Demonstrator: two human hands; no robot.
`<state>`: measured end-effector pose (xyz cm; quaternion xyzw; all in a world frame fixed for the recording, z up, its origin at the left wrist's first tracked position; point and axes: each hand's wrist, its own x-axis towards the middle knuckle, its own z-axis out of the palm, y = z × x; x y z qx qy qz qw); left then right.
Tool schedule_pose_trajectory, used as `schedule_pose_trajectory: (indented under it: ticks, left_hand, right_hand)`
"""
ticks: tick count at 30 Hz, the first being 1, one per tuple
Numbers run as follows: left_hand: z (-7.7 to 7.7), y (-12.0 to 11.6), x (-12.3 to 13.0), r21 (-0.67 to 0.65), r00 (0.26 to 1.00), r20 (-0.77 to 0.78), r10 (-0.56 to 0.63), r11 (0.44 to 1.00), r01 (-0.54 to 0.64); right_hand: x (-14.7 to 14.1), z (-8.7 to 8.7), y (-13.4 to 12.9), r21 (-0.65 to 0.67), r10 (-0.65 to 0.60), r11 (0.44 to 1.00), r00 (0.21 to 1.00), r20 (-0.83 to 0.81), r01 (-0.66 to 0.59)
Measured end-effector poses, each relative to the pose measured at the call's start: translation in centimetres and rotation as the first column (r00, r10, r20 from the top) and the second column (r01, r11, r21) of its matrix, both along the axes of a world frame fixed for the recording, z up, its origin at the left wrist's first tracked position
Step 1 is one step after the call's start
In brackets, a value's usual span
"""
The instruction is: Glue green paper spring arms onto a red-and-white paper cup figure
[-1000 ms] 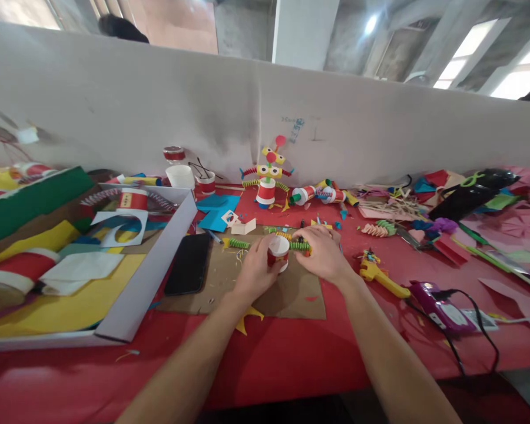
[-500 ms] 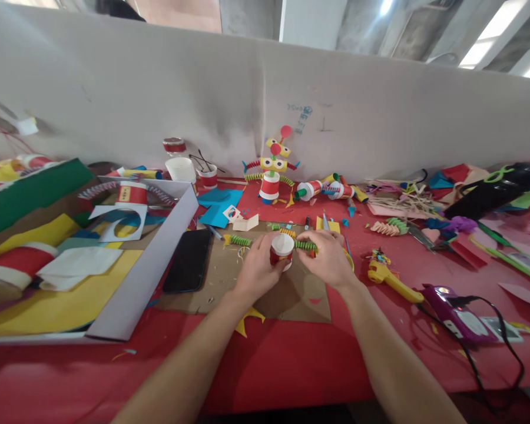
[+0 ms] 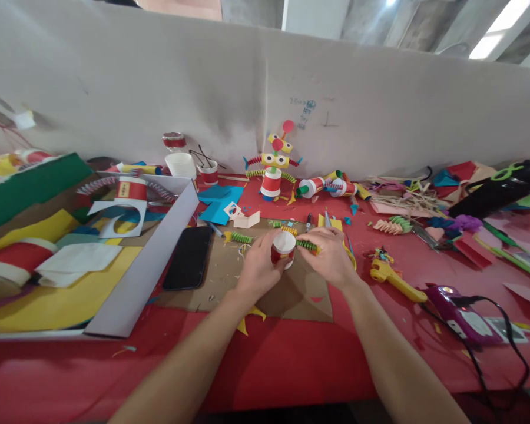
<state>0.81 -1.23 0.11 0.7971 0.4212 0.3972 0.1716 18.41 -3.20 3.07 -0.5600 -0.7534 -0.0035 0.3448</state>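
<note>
A small red cup with a white top (image 3: pixel 284 242) is gripped by my left hand (image 3: pixel 259 264), its fingers wrapped round the cup's left and near sides. My right hand (image 3: pixel 332 254) pinches a green folded paper spring (image 3: pixel 306 244), whose inner end meets the cup's right side. Whether the spring is fixed to the cup cannot be made out. Both hands are above a brown cardboard sheet (image 3: pixel 309 297). Another green spring (image 3: pixel 239 237) lies on the cardboard just left of my left hand, and a yellow-orange one (image 3: pixel 288 230) lies behind the cup.
A black phone (image 3: pixel 188 259) and an open white box (image 3: pixel 159 259) of paper pieces are on the left. Paper-cup figures (image 3: pixel 271 184) stand at the back. To the right are a yellow glue gun (image 3: pixel 397 281), a purple device (image 3: pixel 461 315) with a black cable, and a black bottle (image 3: pixel 499 189).
My right hand has closed in slightly on the green spring beside the cup. My left hand keeps its hold on the cup. The view has shifted a little.
</note>
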Motion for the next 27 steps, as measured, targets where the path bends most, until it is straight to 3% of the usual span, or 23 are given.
schedule_pose_trajectory:
  ticks: [10,15,18,21,23,25,27]
  left_hand:
    - [0.2,-0.2,-0.1,-0.053,0.999,0.044,-0.012,0.998,0.014]
    - [1.4,-0.7,-0.6,0.015,0.992,0.123,-0.029,1.000,0.028]
    - [2.2,-0.6,-1.5,0.048,0.935,0.341,0.098,0.991,-0.122]
    - [2.7,0.4,-3.0,-0.031,0.813,0.493,0.308,0.941,-0.338]
    - [2.7,1.4,-4.2,-0.032,0.828,0.414,0.379,0.915,-0.403]
    - [2.3,2.3,-5.3,0.037,0.920,0.152,0.361,0.928,-0.370]
    - [1.6,2.9,-5.9,0.071,0.930,-0.103,0.352,0.936,-0.346]
  right_hand:
    - [0.4,0.7,-0.8,-0.052,0.014,0.999,1.000,-0.003,-0.014]
    - [1.0,1.0,-1.2,0.049,0.006,0.999,1.000,-0.007,-0.006]
    - [1.2,1.2,-1.3,0.151,-0.055,0.986,0.995,-0.083,0.067]
    - [1.3,1.1,-1.3,0.269,-0.144,0.944,0.973,-0.181,0.190]
    - [1.3,1.1,-1.3,0.305,-0.201,0.914,0.951,-0.233,0.268]
    - [1.4,1.0,-1.3,0.309,-0.243,0.894,0.931,-0.274,0.324]
    - [1.5,1.0,-1.3,0.309,-0.262,0.883,0.917,-0.300,0.354]
